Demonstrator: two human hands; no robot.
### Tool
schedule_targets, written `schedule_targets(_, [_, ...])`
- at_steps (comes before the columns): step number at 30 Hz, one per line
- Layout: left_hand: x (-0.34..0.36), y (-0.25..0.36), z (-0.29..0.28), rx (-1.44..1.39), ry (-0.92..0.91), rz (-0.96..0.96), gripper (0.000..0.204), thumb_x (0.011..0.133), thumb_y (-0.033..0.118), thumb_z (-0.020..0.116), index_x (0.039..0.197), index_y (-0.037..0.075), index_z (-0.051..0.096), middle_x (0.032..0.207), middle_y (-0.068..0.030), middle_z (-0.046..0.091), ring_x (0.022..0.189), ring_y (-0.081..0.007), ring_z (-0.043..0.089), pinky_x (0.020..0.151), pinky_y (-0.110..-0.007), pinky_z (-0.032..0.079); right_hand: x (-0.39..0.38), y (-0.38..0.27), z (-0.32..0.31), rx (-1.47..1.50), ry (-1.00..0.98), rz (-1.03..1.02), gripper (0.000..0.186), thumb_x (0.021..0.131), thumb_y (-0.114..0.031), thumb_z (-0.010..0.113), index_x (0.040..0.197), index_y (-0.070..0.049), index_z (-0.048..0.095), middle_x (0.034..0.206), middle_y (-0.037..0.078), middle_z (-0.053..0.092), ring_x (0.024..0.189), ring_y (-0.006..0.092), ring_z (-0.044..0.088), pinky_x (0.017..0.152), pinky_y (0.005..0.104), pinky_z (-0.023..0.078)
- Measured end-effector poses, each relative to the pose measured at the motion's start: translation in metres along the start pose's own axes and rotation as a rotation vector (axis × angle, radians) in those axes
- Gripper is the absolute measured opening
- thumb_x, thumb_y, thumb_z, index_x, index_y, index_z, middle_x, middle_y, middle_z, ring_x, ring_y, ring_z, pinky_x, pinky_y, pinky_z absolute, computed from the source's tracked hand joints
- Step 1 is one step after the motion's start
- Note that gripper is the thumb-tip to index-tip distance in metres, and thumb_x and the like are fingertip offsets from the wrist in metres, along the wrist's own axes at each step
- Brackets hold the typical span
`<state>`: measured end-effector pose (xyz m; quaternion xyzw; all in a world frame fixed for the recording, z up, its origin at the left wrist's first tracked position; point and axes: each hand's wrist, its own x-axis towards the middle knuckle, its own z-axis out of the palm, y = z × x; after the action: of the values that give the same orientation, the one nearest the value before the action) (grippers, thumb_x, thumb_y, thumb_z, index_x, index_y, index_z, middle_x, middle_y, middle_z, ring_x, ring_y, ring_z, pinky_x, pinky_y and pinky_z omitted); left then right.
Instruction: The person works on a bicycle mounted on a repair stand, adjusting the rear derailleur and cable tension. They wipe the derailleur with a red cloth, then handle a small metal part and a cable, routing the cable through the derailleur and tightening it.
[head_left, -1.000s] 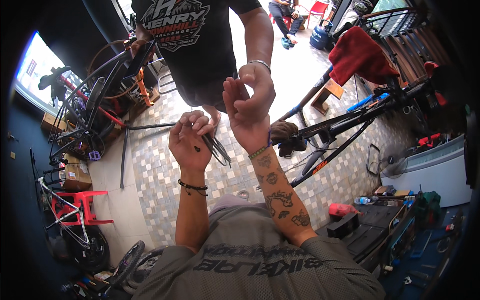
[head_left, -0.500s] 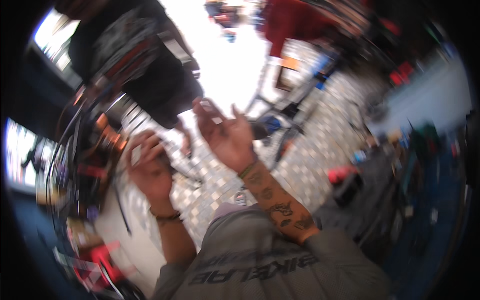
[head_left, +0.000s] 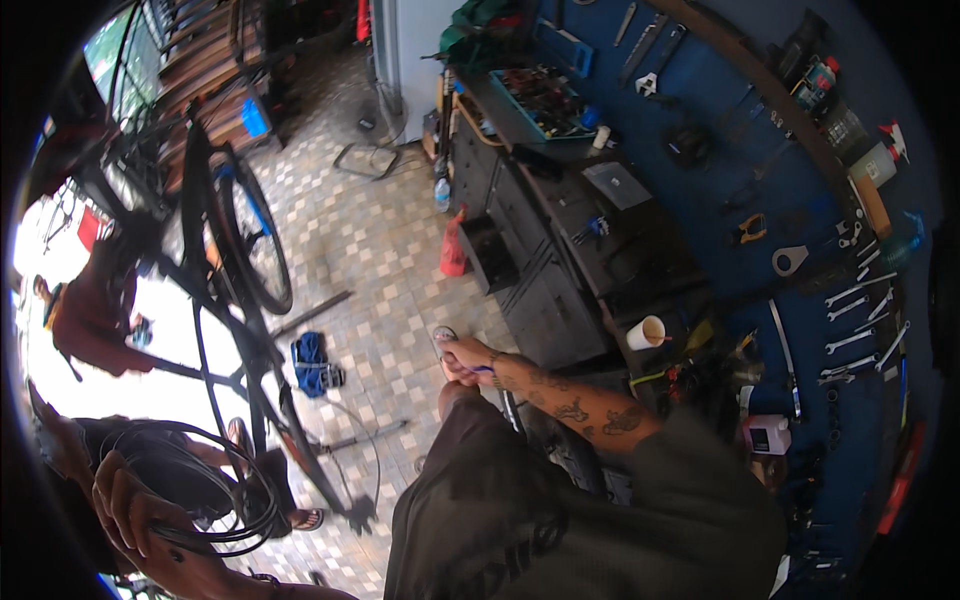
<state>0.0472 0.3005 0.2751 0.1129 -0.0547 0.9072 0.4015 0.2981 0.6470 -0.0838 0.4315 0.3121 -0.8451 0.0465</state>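
At the lower left, my left hand (head_left: 150,530) is closed around a coil of thin black cable (head_left: 235,520); its loops hang over the fingers and beyond them. My right hand (head_left: 465,360), on a tattooed forearm, is lowered near my knee with the fingers curled closed. Something small and blue shows by its wrist, and whatever the fingers may hold is hidden. Just beyond that hand a shoe (head_left: 443,335) is on the tiled floor. The frame of a bicycle (head_left: 240,340) rises beyond the coil, with its wheel (head_left: 255,235) farther off.
On the right stands a dark workbench (head_left: 560,230) with drawers, carrying a paper cup (head_left: 646,333) and a blue parts tray (head_left: 545,105). Wrenches (head_left: 850,335) hang on the blue wall. A red bottle (head_left: 453,250) and a blue bundle (head_left: 312,365) lie about the floor. Another person's sandaled foot (head_left: 308,519) is at left.
The view has swung right to the workbench. Both hands were raised and open, seemingly without the coil; now the left grips it at lower left, and the right is lowered and closed.
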Motion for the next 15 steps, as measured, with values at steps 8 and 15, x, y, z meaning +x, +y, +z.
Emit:
schedule_targets(8, [0.171,-0.177,-0.074,-0.149,0.094,-0.236,0.021,0.113,0.014,0.042,0.091,0.014,0.044,0.089,-0.0003,0.04,0.068,-0.0111,0.042,0.061,-0.028,0.037,0.018,-0.223,-0.238,-0.395,0.442,-0.355,0.052,0.104,-0.056,0.056,0.078,-0.012,0.067,0.066,0.004,0.065,0.048,0.0168,0.058,0.043,0.0352,0.045])
schedule_targets(15, [0.29,-0.293,-0.114,-0.168,0.129,-0.285,0.021,0.113,0.023,0.044,0.096,0.012,0.044,0.091,-0.0012,0.042,0.071,-0.0117,0.045,0.061,-0.029,0.039,0.046,-0.378,-0.445,-0.938,1.284,-0.323,0.041,0.106,-0.035,0.055,0.098,-0.002,0.079,0.103,0.019,0.078,0.103,0.0379,0.073,0.093,0.0483,0.058])
